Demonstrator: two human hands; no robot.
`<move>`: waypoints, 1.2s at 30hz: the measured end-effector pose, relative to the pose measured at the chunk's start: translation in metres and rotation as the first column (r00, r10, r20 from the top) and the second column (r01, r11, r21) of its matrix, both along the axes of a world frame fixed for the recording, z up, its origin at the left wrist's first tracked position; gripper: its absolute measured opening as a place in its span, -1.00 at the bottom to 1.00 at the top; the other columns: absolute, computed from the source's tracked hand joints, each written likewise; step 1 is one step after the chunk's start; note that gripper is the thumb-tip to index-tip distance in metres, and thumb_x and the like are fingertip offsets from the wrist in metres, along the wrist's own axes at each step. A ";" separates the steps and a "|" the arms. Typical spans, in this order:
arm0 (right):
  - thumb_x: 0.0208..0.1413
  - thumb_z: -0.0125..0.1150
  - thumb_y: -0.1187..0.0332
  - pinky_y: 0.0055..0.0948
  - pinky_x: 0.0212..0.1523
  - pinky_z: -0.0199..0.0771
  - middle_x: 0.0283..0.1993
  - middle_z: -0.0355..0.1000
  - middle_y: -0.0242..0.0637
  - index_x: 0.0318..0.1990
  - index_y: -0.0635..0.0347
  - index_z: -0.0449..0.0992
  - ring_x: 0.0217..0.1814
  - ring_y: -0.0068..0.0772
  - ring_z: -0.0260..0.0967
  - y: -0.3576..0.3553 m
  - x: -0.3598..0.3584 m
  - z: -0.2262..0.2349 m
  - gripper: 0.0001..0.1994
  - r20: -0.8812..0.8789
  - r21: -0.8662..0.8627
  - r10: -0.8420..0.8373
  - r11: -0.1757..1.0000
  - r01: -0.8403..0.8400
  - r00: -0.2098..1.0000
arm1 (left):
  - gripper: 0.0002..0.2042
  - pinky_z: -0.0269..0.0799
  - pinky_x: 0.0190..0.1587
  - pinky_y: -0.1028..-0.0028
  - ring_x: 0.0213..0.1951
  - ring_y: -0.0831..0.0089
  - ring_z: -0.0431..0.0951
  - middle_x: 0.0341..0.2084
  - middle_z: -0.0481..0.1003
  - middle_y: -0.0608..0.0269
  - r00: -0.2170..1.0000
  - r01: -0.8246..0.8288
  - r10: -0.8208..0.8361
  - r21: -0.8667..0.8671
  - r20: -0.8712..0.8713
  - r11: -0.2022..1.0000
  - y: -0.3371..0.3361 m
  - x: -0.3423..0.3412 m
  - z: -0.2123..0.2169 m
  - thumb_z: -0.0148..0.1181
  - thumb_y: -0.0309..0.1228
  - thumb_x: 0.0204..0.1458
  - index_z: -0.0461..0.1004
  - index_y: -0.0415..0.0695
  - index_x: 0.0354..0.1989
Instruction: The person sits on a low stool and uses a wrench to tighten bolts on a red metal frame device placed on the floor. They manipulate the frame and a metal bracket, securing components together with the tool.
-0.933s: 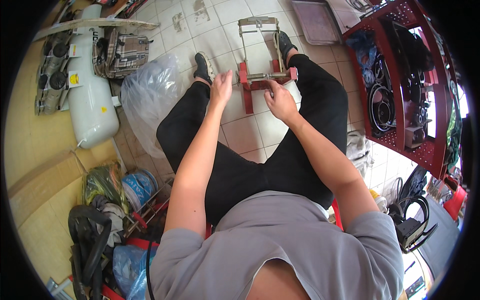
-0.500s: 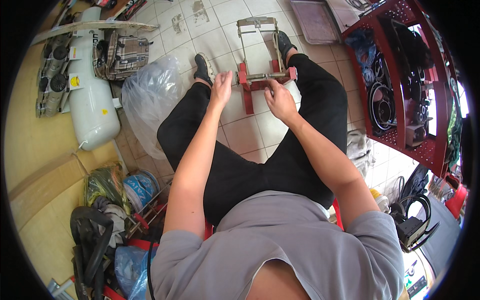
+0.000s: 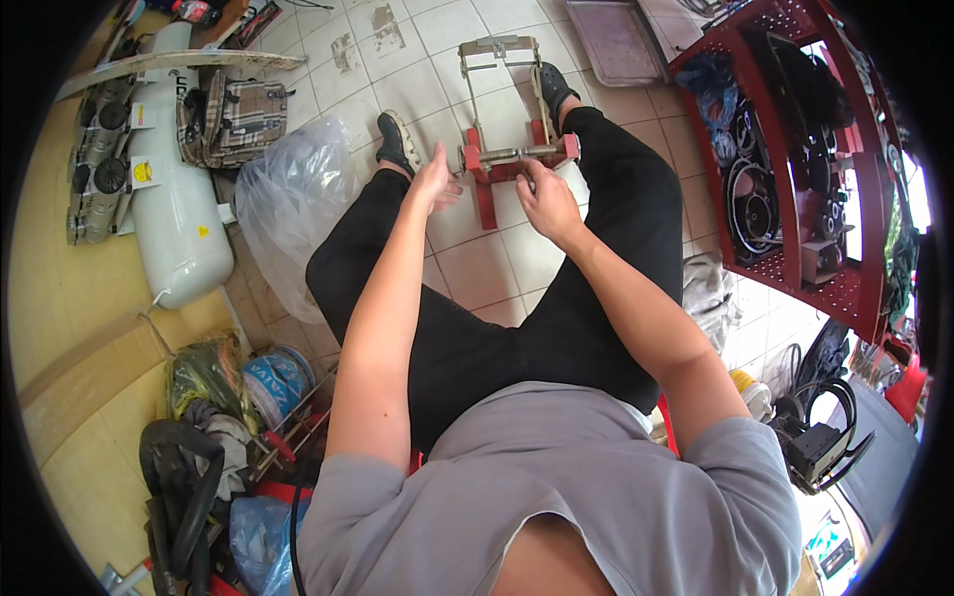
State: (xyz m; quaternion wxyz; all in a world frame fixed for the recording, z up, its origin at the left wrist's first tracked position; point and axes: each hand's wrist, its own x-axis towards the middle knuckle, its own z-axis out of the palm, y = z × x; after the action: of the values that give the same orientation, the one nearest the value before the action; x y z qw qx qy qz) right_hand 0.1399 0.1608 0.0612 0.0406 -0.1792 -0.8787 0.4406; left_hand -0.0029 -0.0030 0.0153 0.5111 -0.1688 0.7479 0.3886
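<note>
Between my feet on the floor stands a red metal stand [image 3: 484, 204] with an upright grey metal frame [image 3: 500, 45] at its far side. A metal rod [image 3: 512, 155], like an axle, lies across between its two red uprights. My left hand [image 3: 433, 185] is beside the left end of the rod, fingers stretched out, with nothing seen in it. Just on the near side of the rod, toward its right end, my right hand [image 3: 550, 206] has its fingers curled together. Whatever these fingers hold, if anything, is hidden.
A red perforated shelf [image 3: 785, 189] with wheels and parts stands at right. At left are a white tank [image 3: 177, 214], a plaid bag [image 3: 238, 119] and a clear plastic bag [image 3: 298, 199]. A shallow metal tray [image 3: 618, 45] lies beyond the stand.
My left hand has drawn slightly away from the stand's left end, and its fingers have spread. My right hand keeps close to the rod. The whole view has shifted slightly.
</note>
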 end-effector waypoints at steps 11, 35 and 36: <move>0.06 -0.04 0.31 -0.13 -0.12 0.35 -0.21 0.41 0.08 -0.15 0.32 0.38 -0.15 0.07 0.36 0.005 -0.001 -0.004 -0.72 -0.026 -0.035 -0.019 0.999 0.018 0.999 | -0.52 0.27 -0.16 0.42 -0.31 0.37 0.49 -0.34 0.52 0.15 0.783 -0.283 0.563 0.654 -0.264 0.701 0.013 -0.011 -0.002 -0.20 -0.02 0.07 0.49 -0.18 -0.22; 0.06 -0.03 0.31 -0.14 -0.13 0.34 -0.23 0.42 0.05 -0.15 0.31 0.38 -0.17 0.06 0.36 0.003 0.002 0.000 -0.73 -0.008 -0.020 -0.013 1.000 0.013 1.000 | -0.36 0.36 -0.28 0.33 -0.35 0.24 0.50 -0.54 0.44 0.17 0.726 -0.385 0.586 0.494 -0.359 0.780 0.009 0.000 -0.006 -0.27 0.20 0.03 0.42 -0.23 -0.30; 0.06 -0.03 0.31 -0.15 -0.12 0.34 -0.23 0.42 0.04 -0.15 0.31 0.38 -0.16 0.05 0.36 0.001 0.000 0.003 -0.72 -0.009 -0.010 -0.002 1.000 0.002 1.000 | -0.36 0.36 -0.29 0.34 -0.36 0.24 0.50 -0.55 0.43 0.17 0.743 -0.269 0.445 0.386 -0.500 0.883 0.009 -0.004 -0.011 -0.27 0.20 0.04 0.42 -0.23 -0.30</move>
State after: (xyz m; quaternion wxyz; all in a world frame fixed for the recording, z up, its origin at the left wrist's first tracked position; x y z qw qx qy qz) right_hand 0.1397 0.1615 0.0646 0.0442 -0.1782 -0.8761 0.4458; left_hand -0.0072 0.0058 0.0042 0.1950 -0.1086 0.7544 0.6173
